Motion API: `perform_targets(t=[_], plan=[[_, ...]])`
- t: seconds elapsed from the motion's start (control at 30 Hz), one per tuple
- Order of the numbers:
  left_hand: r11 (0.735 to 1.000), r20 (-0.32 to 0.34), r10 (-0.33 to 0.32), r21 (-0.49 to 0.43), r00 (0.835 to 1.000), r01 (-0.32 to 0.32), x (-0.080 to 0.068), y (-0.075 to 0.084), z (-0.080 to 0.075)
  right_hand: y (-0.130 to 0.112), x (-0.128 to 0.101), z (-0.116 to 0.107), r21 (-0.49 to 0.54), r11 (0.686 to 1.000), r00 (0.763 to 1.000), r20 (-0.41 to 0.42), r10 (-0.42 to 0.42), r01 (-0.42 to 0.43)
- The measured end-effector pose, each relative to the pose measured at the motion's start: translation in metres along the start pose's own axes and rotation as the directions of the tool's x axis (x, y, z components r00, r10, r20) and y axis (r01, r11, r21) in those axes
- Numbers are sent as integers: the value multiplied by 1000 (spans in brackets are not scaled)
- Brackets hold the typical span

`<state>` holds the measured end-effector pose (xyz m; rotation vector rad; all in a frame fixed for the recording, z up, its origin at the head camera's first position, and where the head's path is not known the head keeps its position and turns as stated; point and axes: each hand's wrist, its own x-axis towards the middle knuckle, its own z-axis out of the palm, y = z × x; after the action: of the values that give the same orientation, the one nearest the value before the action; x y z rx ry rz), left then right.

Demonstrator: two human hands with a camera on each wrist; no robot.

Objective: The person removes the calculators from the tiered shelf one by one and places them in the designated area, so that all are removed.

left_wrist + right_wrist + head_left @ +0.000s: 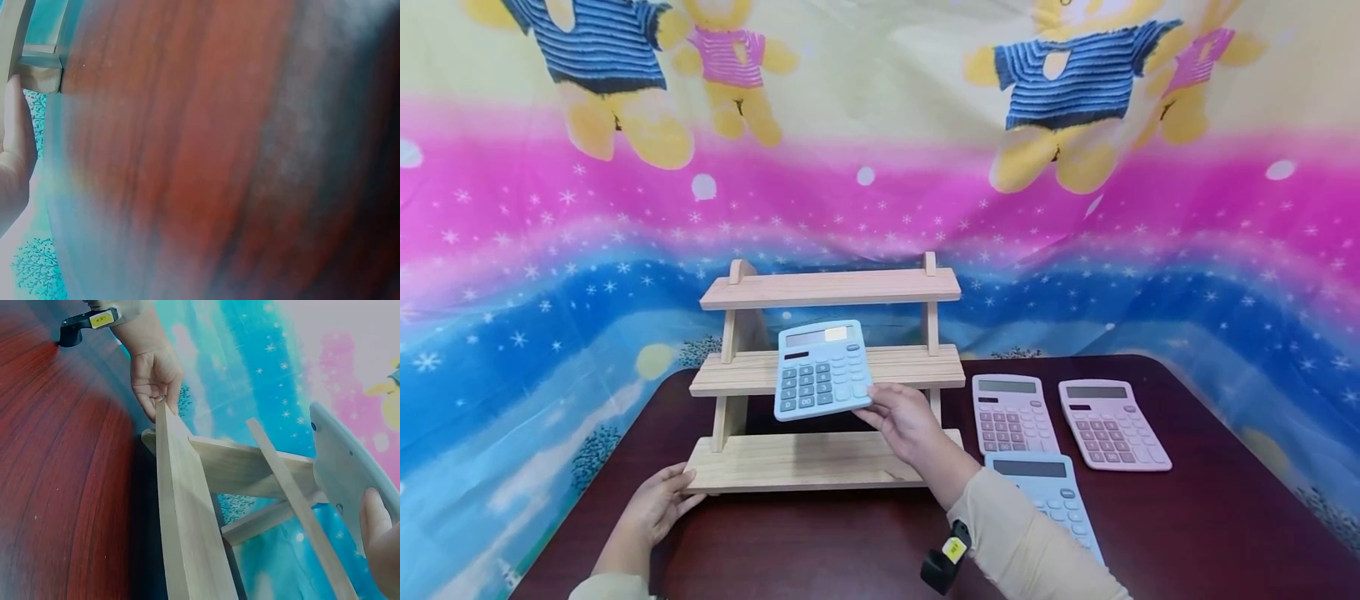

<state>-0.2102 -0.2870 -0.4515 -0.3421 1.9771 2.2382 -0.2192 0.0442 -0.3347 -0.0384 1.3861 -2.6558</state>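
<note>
My right hand (904,421) pinches a light blue calculator (820,371) by its lower right corner. The calculator is raised in front of the middle board of a three-tier wooden shelf (831,287), its keys facing me. In the right wrist view the calculator's pale back (350,469) shows, with a finger of the right hand (380,540) lying along it. My left hand (655,504) grips the left end of the shelf's bottom board (805,462), thumb on top and fingers beneath. The left wrist view catches part of that hand (15,150) beside the wood.
Two pink calculators (1011,417) (1112,425) lie on the dark red table (1210,517) to the right of the shelf. Nearer me, a second blue calculator (1052,492) is partly covered by my right sleeve. A printed cloth (865,208) hangs behind the table.
</note>
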Motion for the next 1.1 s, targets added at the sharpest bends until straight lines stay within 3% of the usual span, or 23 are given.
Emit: perform_targets(t=[0.37,0.73,1.1], plan=[[1000,-21,13,4,1000,-13,2,-4,0,-24,-24,-24,-29,1000,1000,23,-11,12],[999,-14,26,21,1000,-25,1,2,3,-41,-43,-56,-26,1000,1000,17,13,-12],[1000,-21,-3,18,1000,3,-1,4,3,-58,-65,-87,-42,999,1000,14,8,-7]])
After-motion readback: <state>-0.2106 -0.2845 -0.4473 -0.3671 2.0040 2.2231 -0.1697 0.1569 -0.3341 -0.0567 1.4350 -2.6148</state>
